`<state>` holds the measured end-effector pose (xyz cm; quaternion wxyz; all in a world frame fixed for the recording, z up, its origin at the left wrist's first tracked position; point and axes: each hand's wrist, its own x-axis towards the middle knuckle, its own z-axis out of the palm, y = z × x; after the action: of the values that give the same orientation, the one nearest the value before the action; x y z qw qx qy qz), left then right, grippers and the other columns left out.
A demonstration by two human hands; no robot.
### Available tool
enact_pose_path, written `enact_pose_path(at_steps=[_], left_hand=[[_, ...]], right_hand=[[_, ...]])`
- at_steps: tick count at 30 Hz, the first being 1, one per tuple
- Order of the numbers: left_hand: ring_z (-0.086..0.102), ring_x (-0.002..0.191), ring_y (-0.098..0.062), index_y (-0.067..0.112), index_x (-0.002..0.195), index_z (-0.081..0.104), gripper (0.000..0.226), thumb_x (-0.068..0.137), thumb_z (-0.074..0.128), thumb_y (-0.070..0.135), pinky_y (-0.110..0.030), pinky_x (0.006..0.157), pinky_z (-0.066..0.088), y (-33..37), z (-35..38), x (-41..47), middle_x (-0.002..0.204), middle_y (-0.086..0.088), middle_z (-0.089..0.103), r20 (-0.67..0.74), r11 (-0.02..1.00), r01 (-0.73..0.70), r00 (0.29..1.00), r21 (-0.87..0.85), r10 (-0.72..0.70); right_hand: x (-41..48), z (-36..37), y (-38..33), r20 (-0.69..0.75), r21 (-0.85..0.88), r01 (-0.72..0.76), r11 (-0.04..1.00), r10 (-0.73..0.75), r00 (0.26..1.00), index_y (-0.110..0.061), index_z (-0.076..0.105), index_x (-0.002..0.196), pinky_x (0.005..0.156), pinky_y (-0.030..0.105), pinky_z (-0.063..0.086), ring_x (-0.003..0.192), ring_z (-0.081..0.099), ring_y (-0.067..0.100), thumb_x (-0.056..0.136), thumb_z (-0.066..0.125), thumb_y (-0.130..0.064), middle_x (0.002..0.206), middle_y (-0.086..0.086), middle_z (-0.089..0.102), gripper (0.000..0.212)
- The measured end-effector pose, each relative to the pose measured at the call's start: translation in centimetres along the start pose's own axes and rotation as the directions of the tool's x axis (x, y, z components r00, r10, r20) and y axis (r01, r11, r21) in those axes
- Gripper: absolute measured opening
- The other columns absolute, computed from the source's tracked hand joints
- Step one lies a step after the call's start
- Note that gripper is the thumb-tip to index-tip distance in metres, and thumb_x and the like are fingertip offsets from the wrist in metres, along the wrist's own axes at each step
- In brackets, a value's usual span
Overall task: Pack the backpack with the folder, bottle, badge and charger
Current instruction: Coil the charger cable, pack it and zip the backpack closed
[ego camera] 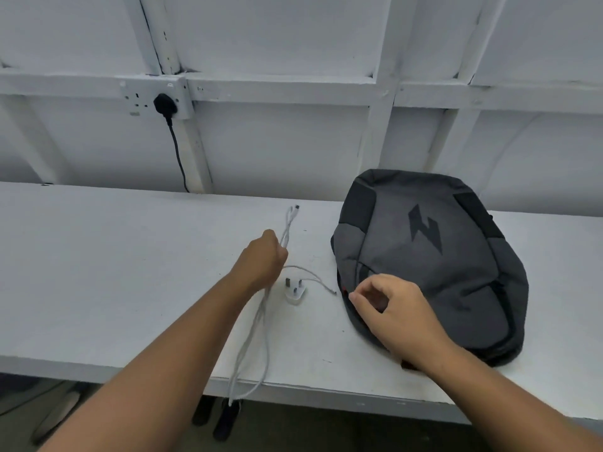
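Observation:
A grey and black backpack [434, 262] lies flat on the right of the white table [114, 272]. My left hand [262, 261] grips a bundle of white charger cable [257, 324], whose loops hang down over the table's front edge. The white charger plug [295, 292] lies pins-up on the table just right of that hand. My right hand [391, 309] rests on the backpack's near left edge, thumb and forefinger pinching at the zip area. Folder, bottle and badge are not in sight.
A white wall socket [153, 97] with a black plug and black cord [177, 151] sits on the white panelled wall behind the table. Dark shoes [225, 419] show on the floor under the front edge.

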<state>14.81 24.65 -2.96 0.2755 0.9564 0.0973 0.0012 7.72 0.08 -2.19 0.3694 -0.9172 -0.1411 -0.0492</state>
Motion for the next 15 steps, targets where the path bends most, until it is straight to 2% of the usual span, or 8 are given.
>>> enact_pose_path(at_steps=[4, 6, 8, 10, 12, 15], left_hand=[[0.048, 0.064, -0.022, 0.013, 0.091, 0.044, 0.009, 0.098, 0.04, 0.017, -0.033, 0.057, 0.033, 3.3, -1.5, -1.2, 0.075, -0.004, 0.052, -0.092, 0.953, -0.049, 0.993, 0.299, 0.08], [0.052, 0.07, -0.025, 0.014, 0.089, 0.046, 0.009, 0.097, 0.044, 0.018, -0.032, 0.061, 0.036, 4.5, -1.7, -1.4, 0.078, -0.005, 0.055, -0.089, 0.925, -0.043, 0.993, 0.378, 0.082], [0.053, 0.069, -0.024, 0.012, 0.088, 0.048, 0.014, 0.098, 0.047, 0.023, -0.031, 0.061, 0.038, 5.1, -1.5, -1.6, 0.08, -0.006, 0.057, -0.047, 0.925, -0.087, 0.993, 0.37, 0.112], [0.056, 0.07, -0.024, 0.008, 0.091, 0.053, 0.023, 0.1, 0.047, 0.028, -0.032, 0.061, 0.041, 5.4, -1.4, -2.2, 0.083, -0.008, 0.062, -0.015, 0.93, -0.149, 0.986, 0.337, 0.163], [0.062, 0.078, -0.027, 0.007, 0.096, 0.059, 0.026, 0.101, 0.046, 0.029, -0.034, 0.065, 0.046, 5.2, -1.7, -2.7, 0.09, -0.009, 0.067, -0.017, 0.949, -0.177, 0.982, 0.26, 0.187], [0.062, 0.079, -0.02, 0.013, 0.097, 0.061, 0.02, 0.1, 0.047, 0.027, -0.032, 0.066, 0.047, 4.6, -2.4, -3.1, 0.09, -0.002, 0.068, -0.059, 0.98, -0.174, 0.982, 0.092, 0.18]], right_hand=[[2.9, -0.1, -2.0, -0.071, 0.056, 0.139, 0.989, -0.135, 0.988, -0.028, 0.066, 0.091, 0.068, 0.022, 0.051, 0.075, 0.06, 0.006, 0.09, 0.068, -0.031, 0.084, -0.015, 0.065, 0.003], [4.4, 0.4, -3.4, -0.101, 0.039, 0.245, 0.969, -0.24, 0.965, -0.025, 0.065, 0.109, 0.078, 0.021, 0.051, 0.086, 0.059, 0.006, 0.092, 0.066, -0.027, 0.099, -0.013, 0.063, 0.016], [5.9, 1.0, -4.4, -0.083, -0.048, 0.367, 0.929, -0.37, 0.925, -0.021, 0.061, 0.126, 0.094, 0.025, 0.047, 0.108, 0.055, 0.01, 0.093, 0.063, -0.019, 0.12, -0.008, 0.062, 0.032], [7.2, 1.5, -4.8, 0.012, -0.17, 0.43, 0.886, -0.435, 0.9, -0.019, 0.053, 0.139, 0.105, 0.033, 0.04, 0.127, 0.048, 0.018, 0.093, 0.059, -0.011, 0.138, -0.003, 0.056, 0.047], [8.3, 1.8, -4.7, 0.123, -0.283, 0.407, 0.869, -0.388, 0.913, -0.02, 0.046, 0.146, 0.108, 0.038, 0.035, 0.135, 0.041, 0.022, 0.095, 0.053, -0.012, 0.146, -0.002, 0.05, 0.051], [9.1, 2.2, -3.5, 0.221, -0.369, 0.298, 0.88, -0.229, 0.948, -0.024, 0.046, 0.144, 0.106, 0.045, 0.035, 0.132, 0.044, 0.022, 0.102, 0.045, -0.024, 0.14, -0.003, 0.056, 0.042]])
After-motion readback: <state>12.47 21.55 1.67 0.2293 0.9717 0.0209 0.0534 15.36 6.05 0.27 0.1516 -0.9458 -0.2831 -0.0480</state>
